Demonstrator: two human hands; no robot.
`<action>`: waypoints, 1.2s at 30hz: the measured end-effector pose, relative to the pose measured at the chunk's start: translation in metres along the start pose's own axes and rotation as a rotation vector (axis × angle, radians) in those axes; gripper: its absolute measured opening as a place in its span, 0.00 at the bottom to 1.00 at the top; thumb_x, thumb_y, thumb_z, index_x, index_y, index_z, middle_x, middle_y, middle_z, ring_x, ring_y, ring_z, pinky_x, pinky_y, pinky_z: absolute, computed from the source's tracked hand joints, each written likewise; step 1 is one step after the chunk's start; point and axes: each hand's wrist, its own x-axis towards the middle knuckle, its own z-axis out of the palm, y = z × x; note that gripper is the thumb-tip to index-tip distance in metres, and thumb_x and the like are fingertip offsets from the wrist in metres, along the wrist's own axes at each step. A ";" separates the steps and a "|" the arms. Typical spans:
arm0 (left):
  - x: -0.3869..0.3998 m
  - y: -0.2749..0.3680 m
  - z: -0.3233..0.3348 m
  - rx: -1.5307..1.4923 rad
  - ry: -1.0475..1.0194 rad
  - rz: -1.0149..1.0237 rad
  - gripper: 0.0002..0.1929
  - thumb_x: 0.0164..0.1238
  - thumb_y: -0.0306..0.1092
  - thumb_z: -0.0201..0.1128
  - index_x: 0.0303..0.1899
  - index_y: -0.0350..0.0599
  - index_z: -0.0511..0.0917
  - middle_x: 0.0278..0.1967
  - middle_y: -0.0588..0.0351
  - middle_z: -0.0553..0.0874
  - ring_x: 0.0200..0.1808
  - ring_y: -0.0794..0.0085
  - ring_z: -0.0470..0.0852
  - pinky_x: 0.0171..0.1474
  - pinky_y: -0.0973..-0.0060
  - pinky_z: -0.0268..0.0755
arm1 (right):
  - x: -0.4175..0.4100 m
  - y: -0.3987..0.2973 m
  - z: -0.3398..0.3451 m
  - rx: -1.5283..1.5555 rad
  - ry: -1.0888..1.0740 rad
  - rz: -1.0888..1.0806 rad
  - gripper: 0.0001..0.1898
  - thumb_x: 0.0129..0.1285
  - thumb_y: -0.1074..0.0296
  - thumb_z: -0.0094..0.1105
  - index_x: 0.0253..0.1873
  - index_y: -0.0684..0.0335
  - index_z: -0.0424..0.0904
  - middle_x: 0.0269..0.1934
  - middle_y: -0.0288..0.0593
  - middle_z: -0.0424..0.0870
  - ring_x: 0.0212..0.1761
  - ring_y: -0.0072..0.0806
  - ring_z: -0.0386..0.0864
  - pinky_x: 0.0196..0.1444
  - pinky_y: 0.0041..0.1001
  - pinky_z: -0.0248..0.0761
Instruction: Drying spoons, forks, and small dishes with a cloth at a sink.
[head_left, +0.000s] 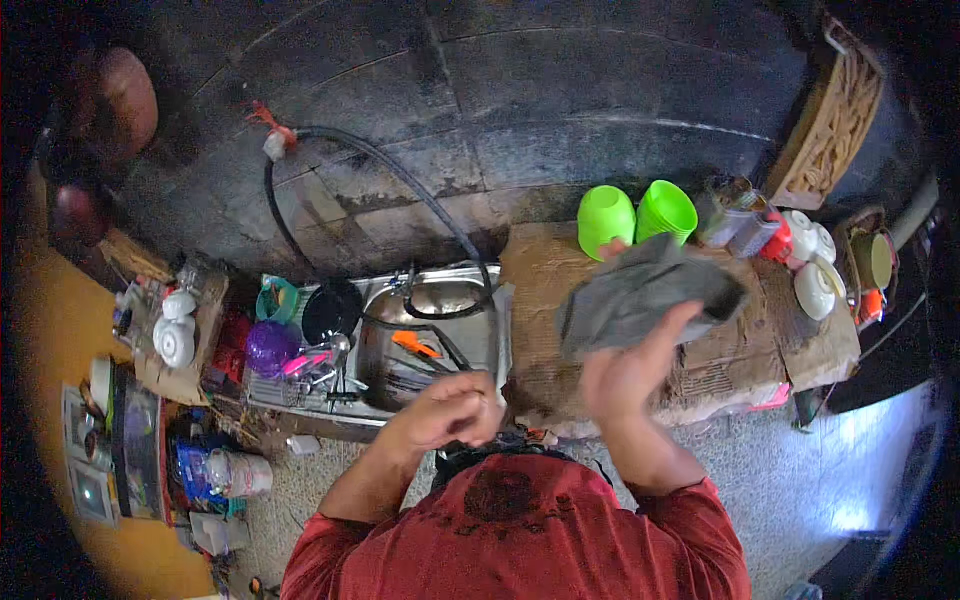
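Observation:
A grey cloth (645, 300), blurred by motion, hangs over the brown cardboard on the right side of the counter. My right hand (630, 367) grips it, with the thumb along its near side and a fingertip showing at its far edge. Whether anything lies under the cloth is hidden. Near the front right corner of the steel sink (382, 382), my left hand (457, 409) is curled with its fingers closed, and nothing shows in it. Just past the cloth are an upturned lime-green cup (604, 219) and a stack of lime-green cups (669, 210).
A black hose (420, 187) loops from the wall into the sink, where an orange-handled utensil (415, 343) lies. Left on the drainboard are a purple strainer (271, 349), a black pan (331, 311) and spoons (340, 345). White cups (819, 289) and a carved wooden rack (829, 112) stand right.

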 end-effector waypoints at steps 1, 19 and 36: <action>0.006 -0.001 0.009 0.068 -0.063 -0.009 0.18 0.80 0.48 0.57 0.36 0.42 0.74 0.21 0.58 0.73 0.20 0.74 0.70 0.27 0.74 0.62 | -0.015 0.013 -0.004 0.055 -0.042 0.079 0.41 0.75 0.28 0.40 0.73 0.61 0.66 0.63 0.47 0.78 0.63 0.40 0.76 0.73 0.39 0.62; -0.034 -0.043 -0.055 0.288 0.879 0.185 0.09 0.80 0.39 0.60 0.41 0.44 0.81 0.25 0.63 0.81 0.27 0.80 0.77 0.36 0.79 0.68 | 0.012 -0.075 -0.039 0.243 -0.473 0.115 0.47 0.65 0.15 0.33 0.49 0.63 0.78 0.26 0.46 0.81 0.28 0.43 0.81 0.49 0.41 0.76; 0.009 -0.061 -0.009 0.598 0.803 0.294 0.08 0.79 0.34 0.61 0.40 0.39 0.78 0.32 0.59 0.83 0.34 0.80 0.77 0.38 0.78 0.70 | -0.054 -0.008 -0.057 -0.100 -0.066 0.314 0.32 0.80 0.41 0.44 0.70 0.66 0.67 0.60 0.48 0.80 0.59 0.38 0.80 0.62 0.40 0.76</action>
